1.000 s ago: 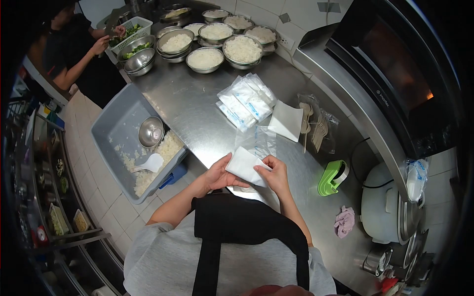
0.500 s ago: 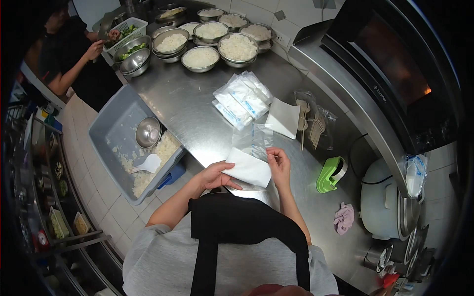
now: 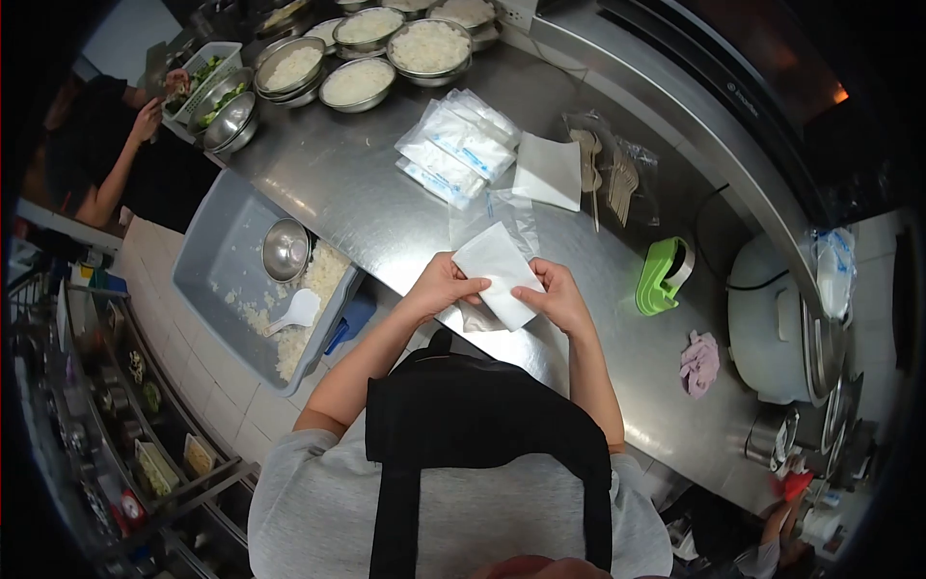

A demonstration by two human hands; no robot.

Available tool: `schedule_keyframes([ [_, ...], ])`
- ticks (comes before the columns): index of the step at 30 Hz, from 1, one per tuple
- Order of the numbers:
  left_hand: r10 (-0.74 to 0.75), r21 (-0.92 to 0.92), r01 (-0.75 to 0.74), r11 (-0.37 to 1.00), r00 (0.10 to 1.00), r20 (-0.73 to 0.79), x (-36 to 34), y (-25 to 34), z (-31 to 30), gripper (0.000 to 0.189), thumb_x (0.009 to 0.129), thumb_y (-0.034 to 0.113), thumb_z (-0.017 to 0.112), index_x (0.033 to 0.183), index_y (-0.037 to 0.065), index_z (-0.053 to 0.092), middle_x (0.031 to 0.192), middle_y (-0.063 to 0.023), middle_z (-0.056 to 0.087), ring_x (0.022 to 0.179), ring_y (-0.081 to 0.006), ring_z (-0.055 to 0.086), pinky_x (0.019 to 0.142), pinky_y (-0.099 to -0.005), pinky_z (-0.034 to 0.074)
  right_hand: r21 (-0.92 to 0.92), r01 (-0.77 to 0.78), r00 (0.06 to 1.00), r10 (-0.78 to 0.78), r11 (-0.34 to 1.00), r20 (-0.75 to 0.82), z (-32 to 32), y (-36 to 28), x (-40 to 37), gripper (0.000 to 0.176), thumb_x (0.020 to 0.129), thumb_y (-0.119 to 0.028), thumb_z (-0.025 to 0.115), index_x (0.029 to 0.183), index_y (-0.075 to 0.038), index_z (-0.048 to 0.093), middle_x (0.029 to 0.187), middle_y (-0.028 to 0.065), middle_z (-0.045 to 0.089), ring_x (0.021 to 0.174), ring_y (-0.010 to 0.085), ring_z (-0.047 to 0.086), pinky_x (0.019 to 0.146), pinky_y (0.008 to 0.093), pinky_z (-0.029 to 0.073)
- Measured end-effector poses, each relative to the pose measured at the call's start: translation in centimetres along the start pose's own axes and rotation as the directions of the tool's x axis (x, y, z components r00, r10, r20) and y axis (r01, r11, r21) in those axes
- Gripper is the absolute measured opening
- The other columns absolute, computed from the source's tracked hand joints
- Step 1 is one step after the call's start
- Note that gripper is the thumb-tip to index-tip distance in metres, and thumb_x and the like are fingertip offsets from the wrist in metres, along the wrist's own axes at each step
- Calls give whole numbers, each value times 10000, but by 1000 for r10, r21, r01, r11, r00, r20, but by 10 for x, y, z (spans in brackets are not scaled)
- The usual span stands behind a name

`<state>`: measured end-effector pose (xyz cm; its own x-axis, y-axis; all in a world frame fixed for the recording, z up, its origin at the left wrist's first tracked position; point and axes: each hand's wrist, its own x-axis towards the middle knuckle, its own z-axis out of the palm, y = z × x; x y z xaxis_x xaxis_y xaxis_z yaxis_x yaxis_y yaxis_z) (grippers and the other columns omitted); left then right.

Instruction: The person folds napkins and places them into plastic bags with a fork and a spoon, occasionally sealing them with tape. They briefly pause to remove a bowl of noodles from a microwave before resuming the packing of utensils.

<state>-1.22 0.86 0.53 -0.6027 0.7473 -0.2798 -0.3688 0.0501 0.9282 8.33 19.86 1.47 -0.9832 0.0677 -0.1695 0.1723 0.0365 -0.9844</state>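
A folded white paper napkin (image 3: 497, 277) is pinched between my two hands, above the steel counter's front edge. My left hand (image 3: 446, 288) grips its left side with the thumb on top. On its right side, my right hand (image 3: 559, 297) holds it the same way. A clear plastic bag (image 3: 518, 214) lies just behind the napkin, partly hidden by it. Farther back sits a pile of plastic-wrapped white packets with blue print (image 3: 458, 145). Beside the pile is a stack of white napkins (image 3: 548, 174), and then spoons (image 3: 590, 164) and forks (image 3: 627, 179) in clear bags.
Metal bowls of rice (image 3: 357, 85) crowd the far end. A grey tub (image 3: 207, 246) with loose rice, a bowl and a white rice paddle (image 3: 295, 310) stands left. Rightward are a green tape dispenser (image 3: 660, 278), a pink cloth (image 3: 699, 365) and a large cooker (image 3: 762, 328). Another person (image 3: 106, 154) works at far left.
My right hand has left the clear plastic bag and now holds the napkin together with my left. The napkin is raised and turned, looking more compactly folded. The view has shifted.
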Motion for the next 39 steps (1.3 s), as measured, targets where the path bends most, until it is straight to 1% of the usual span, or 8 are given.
schedule_keyframes([
  [4,101,-124,-105,987,994,-37,0,-8,10,278,811,86,620,1054,-19,538,878,-87,648,691,-95,611,618,-196,494,54,56,990,-48,997,-131,-7,28,-22,204,749,-26,650,920,-6,541,837,21,597,721,73,541,660,209,431],
  [6,111,-27,-112,993,993,-41,-7,-12,14,303,803,78,609,1086,13,526,958,-96,632,807,-149,608,692,-254,499,47,99,864,-62,994,-499,-16,45,-37,335,760,-5,619,1060,-6,469,906,51,595,790,103,562,716,227,443],
  [8,331,728,-404,555,909,252,-15,-24,17,354,753,63,619,1095,35,534,1064,-109,584,966,-221,550,786,-302,470,56,106,810,-54,993,-583,-25,47,-59,409,752,27,561,1135,2,420,981,96,574,875,138,554,788,248,424],
  [12,210,848,-478,226,875,437,-12,-51,17,335,674,-18,563,1004,37,550,936,-107,537,952,-287,490,827,-358,407,26,148,676,-82,989,-733,-23,43,-92,621,720,93,406,1312,-6,244,1179,194,469,1087,221,485,946,308,346],
  [20,405,753,-569,330,806,431,0,-38,12,274,694,-85,478,925,25,576,962,-105,547,926,-258,518,745,-344,474,-288,126,586,-305,949,-751,22,38,-122,596,714,64,403,1300,-14,324,1246,148,433,1144,223,442,978,316,302],
  [22,357,817,-554,159,804,475,3,-41,9,318,701,-75,487,983,27,593,1133,-89,547,973,-240,527,764,-324,493,-207,9,822,-125,978,-556,28,29,-126,472,723,65,403,1188,16,468,1225,123,465,1162,220,431,1020,323,239],
  [32,519,776,-566,277,768,376,5,-31,37,447,695,-96,479,1131,-14,536,1267,-86,486,1061,-247,511,789,-325,497,-174,-100,930,30,980,-366,59,17,-119,544,655,91,359,1174,23,504,1054,176,517,967,260,540,828,242,402],
  [39,454,674,-703,226,688,566,-10,-26,70,607,672,-109,489,1262,21,421,1368,-91,361,1214,-273,394,761,-311,517,-164,-22,921,-44,986,-387,48,45,-102,486,707,68,352,1169,42,501,1042,150,530,951,215,525,804,266,402],
])
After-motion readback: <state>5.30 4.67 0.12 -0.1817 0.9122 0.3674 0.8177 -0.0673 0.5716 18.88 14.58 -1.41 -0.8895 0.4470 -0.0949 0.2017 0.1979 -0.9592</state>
